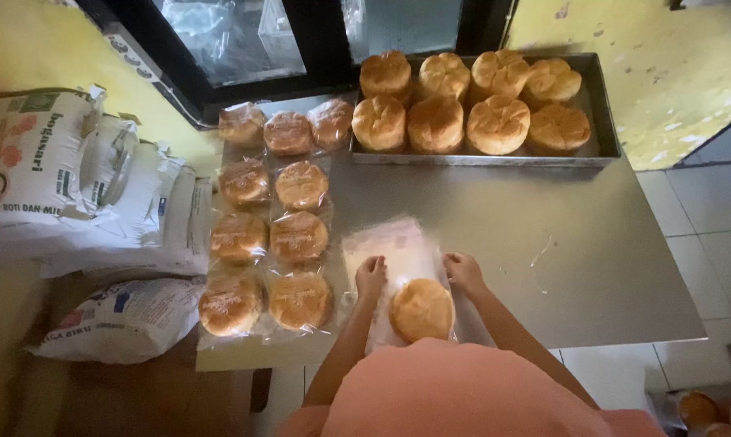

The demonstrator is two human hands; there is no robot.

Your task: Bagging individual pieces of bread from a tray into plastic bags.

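The round bun (421, 310) sits inside a clear plastic bag (399, 257) on the steel table (543, 243), at the bag's near end. I see the bag's long axis running away from me. Left hand (371, 275) and right hand (463, 271) pinch its edges just beyond the bun, about equally near.

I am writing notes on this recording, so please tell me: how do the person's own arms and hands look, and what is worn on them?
Both arms are bare from the wrist up to where they leave view; no sleeve shows on them. The left hand and the right hand wear no gloves, and I can see no ring, watch or bracelet. A salmon-pink garment covers the body below the arms.
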